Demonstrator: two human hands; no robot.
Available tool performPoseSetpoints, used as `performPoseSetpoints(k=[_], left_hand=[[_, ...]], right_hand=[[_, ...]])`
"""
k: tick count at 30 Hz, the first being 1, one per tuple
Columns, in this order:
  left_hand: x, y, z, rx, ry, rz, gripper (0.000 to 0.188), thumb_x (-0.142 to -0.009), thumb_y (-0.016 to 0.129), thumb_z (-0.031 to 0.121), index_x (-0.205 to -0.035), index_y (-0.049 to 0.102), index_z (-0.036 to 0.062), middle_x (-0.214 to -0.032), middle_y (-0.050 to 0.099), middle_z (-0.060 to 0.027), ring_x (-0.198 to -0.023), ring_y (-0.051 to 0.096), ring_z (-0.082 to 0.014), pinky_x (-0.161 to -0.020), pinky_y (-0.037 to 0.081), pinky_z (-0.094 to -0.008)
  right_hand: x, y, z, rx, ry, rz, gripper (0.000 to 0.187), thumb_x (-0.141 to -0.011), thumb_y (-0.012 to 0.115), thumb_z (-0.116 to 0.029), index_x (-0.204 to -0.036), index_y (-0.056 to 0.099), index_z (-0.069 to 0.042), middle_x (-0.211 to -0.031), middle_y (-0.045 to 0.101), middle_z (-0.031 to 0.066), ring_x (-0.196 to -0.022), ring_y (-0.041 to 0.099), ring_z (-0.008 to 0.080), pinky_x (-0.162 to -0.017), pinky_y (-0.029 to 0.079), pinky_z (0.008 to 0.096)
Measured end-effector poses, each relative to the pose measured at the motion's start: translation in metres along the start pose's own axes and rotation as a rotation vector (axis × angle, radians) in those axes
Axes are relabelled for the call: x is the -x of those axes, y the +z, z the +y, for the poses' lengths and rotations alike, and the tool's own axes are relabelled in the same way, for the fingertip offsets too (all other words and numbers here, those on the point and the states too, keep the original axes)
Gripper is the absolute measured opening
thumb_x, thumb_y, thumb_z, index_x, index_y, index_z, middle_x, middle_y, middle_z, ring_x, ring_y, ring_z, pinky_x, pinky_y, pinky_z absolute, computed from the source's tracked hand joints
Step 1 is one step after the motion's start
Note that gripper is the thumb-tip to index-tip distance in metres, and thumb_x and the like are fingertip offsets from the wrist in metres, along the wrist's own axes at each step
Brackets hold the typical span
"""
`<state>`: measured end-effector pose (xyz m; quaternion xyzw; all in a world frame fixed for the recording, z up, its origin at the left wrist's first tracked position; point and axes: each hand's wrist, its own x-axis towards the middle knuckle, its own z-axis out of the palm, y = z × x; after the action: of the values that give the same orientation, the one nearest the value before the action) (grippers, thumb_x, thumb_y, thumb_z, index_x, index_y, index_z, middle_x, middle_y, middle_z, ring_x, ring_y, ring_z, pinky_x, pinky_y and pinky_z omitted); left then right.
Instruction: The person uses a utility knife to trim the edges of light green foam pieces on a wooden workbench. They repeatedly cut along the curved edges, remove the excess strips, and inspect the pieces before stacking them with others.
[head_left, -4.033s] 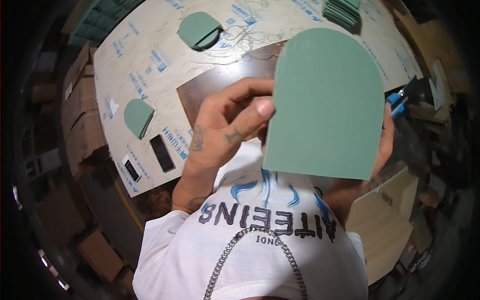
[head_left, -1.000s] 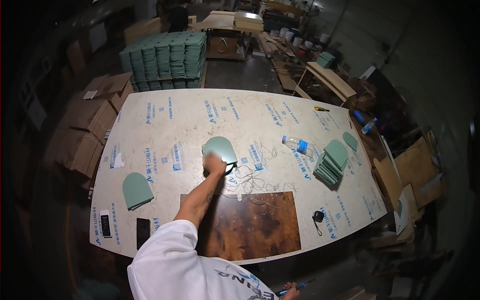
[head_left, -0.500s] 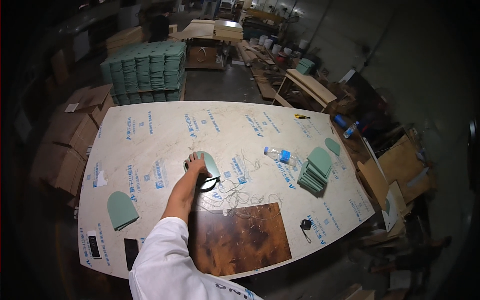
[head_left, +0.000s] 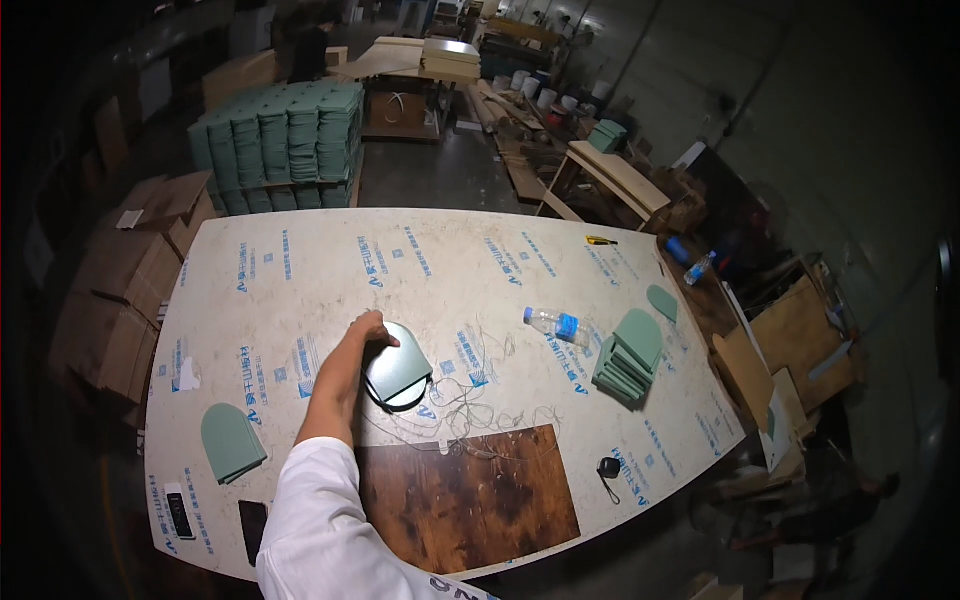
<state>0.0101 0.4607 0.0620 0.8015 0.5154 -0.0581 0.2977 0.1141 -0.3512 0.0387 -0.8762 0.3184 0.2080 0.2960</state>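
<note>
The pale, blue-printed surface (head_left: 210, 310) carries everything close by. A mottled brown board (head_left: 465, 500) lies at its near edge, with a thin tangled cord (head_left: 470, 405) just beyond. A stack of green arched panels (head_left: 630, 355) sits to the right, and a smaller green pile (head_left: 232, 443) to the left. Left of centre, a green panel (head_left: 402, 368) overlaps a dark-rimmed round item (head_left: 402, 406); the left hand (head_left: 375, 326) grasps its far edge, thumb on top. The right hand is out of view.
</note>
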Motion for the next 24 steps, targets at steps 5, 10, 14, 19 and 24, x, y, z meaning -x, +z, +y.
performPoseSetpoints(k=[5, 10, 14, 19, 24], left_hand=[[0.007, -0.046, -0.023, 0.493, 0.303, 0.127, 0.042, -0.075, 0.084, 0.041, -0.085, 0.073, 0.0018, -0.076, 0.069, -0.0095, -0.073, 0.063, -0.0171, -0.066, 0.049, -0.0350], [0.135, -0.086, 0.052, 0.814, 0.521, 0.129, 0.034, -0.096, 0.069, 0.038, -0.102, 0.072, 0.0042, -0.090, 0.066, 0.0016, -0.086, 0.058, -0.0103, -0.075, 0.047, -0.0272], [0.222, -0.012, 0.076, 0.929, 0.367, 0.042, 0.040, -0.101, 0.062, 0.043, -0.096, 0.071, 0.0048, -0.084, 0.062, 0.0042, -0.079, 0.055, -0.0078, -0.072, 0.047, -0.0259], [0.305, 0.216, 0.092, 0.899, 0.167, -0.093, 0.040, -0.103, 0.057, 0.043, -0.084, 0.065, 0.0084, -0.078, 0.053, 0.0047, -0.075, 0.047, -0.0088, -0.068, 0.042, -0.0277], [0.373, 0.327, 0.127, 0.869, 0.208, 0.145, 0.041, -0.105, 0.052, 0.034, -0.087, 0.063, -0.0011, -0.072, 0.057, -0.0083, -0.070, 0.053, -0.0205, -0.069, 0.045, -0.0331]], right_hand=[[-0.035, 0.021, 0.034, -0.147, -0.022, 0.030, 0.012, -0.087, 0.060, -0.015, -0.083, 0.057, -0.005, -0.071, 0.059, 0.0100, -0.063, 0.057, 0.0216, -0.057, 0.046, 0.0357], [-0.110, 0.002, 0.114, -0.454, -0.231, 0.208, 0.015, -0.085, 0.062, -0.010, -0.073, 0.054, -0.005, -0.060, 0.056, 0.0087, -0.051, 0.056, 0.0191, -0.048, 0.045, 0.0339], [-0.058, -0.001, 0.034, -0.566, -0.296, -0.128, 0.022, -0.095, 0.061, -0.016, -0.077, 0.051, -0.010, -0.063, 0.055, 0.0031, -0.050, 0.051, 0.0139, -0.045, 0.039, 0.0310], [0.002, -0.020, -0.032, -0.608, -0.363, -0.325, 0.025, -0.101, 0.063, -0.028, -0.097, 0.061, -0.003, -0.077, 0.066, 0.0071, -0.062, 0.058, 0.0134, -0.054, 0.046, 0.0294], [0.028, -0.033, -0.023, -0.468, -0.384, -0.377, 0.034, -0.103, 0.059, -0.028, -0.123, 0.059, 0.000, -0.091, 0.072, 0.0115, -0.068, 0.064, 0.0135, -0.058, 0.052, 0.0274]])
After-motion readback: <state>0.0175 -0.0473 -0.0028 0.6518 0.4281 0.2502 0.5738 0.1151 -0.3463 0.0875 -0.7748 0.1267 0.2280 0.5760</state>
